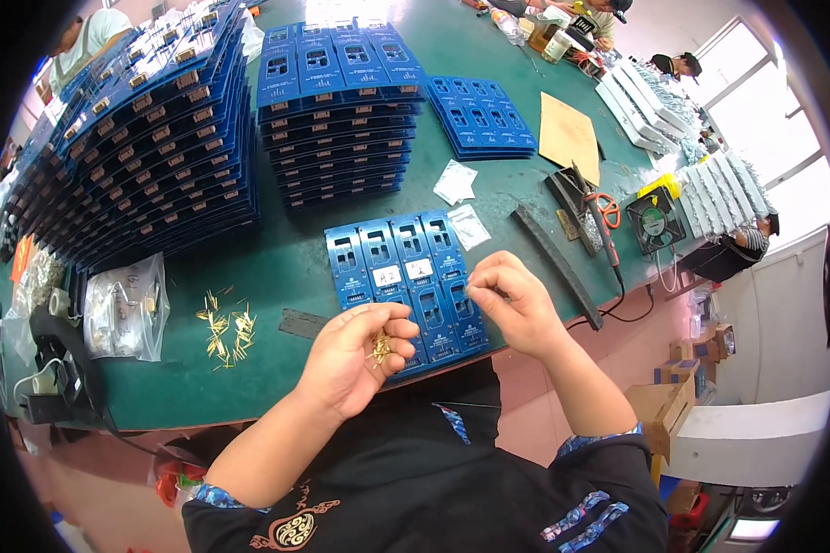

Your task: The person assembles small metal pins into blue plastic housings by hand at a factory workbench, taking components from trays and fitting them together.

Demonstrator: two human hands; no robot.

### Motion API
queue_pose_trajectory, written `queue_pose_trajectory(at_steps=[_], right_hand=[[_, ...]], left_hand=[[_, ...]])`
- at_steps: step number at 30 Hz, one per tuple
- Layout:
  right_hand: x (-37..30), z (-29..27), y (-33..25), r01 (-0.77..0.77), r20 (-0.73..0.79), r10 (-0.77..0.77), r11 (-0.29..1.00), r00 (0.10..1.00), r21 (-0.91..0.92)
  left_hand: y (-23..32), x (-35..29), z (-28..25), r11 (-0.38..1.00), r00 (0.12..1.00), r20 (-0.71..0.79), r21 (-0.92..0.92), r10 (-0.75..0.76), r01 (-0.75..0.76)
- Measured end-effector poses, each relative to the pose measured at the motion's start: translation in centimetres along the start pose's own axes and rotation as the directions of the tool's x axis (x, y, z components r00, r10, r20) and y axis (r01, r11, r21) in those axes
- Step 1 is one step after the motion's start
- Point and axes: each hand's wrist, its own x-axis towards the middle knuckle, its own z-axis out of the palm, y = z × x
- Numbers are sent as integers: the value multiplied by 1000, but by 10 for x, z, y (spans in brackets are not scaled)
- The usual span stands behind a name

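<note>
Several small gold pins (380, 347) lie cupped in the half-curled left hand (352, 355) at lower centre, while the right hand (512, 300), just to their upper right, pinches shut on something too small to identify above the blue panel (406, 281).

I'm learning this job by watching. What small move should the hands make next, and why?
Probably lower the right hand to the blue panel and set its pinched pin there. The left hand cups a bunch of gold pins, and the panel lies just beneath both hands.
</note>
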Motion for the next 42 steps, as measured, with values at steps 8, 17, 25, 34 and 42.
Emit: queue_pose_trajectory(at_steps=[8,17,25,34,42], right_hand=[[-7,3,10,56,135,-24,970,991,-236],[-7,5,13,72,149,-27,951,988,-302],[-9,8,9,222,173,-165,889,971,-401],[-19,3,15,278,103,-258,883,961,-378],[-17,5,5,346,167,-303,810,938,-473]], left_hand=[[1,-4,-5,999,1000,-5,32,12,-12],[1,-4,-7,998,1000,9,59,9,-9],[2,-4,-6,999,1000,-4,27,25,-25],[12,-5,-13,994,995,28,-49,99,-98],[16,-7,-16,988,992,-8,-83,126,-127]])
